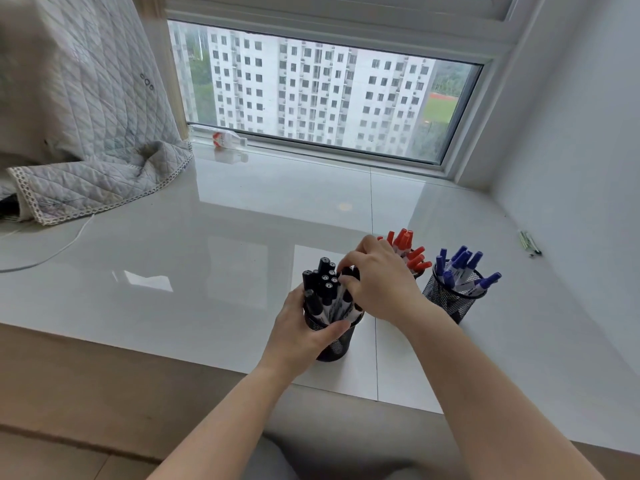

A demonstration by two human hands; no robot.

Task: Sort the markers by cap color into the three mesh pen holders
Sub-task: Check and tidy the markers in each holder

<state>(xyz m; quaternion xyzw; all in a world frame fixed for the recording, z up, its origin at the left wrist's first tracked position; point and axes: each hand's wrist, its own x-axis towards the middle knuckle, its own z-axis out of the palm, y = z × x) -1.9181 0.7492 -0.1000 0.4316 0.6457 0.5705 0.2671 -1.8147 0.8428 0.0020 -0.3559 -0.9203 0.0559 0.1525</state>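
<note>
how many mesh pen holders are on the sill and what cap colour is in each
Holder with black-capped markers: 1, gripped by the left hand, right hand at its markers
Holder with red-capped markers: 1
Holder with blue-capped markers: 1
Total: 3 holders

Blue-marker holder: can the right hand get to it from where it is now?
Probably yes. The right hand is over the black markers, and the blue-marker holder stands just to its right, with bare sill between and nothing blocking.

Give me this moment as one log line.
left hand: grips black-marker holder | right hand: on black markers | red, blue: sorted
</note>
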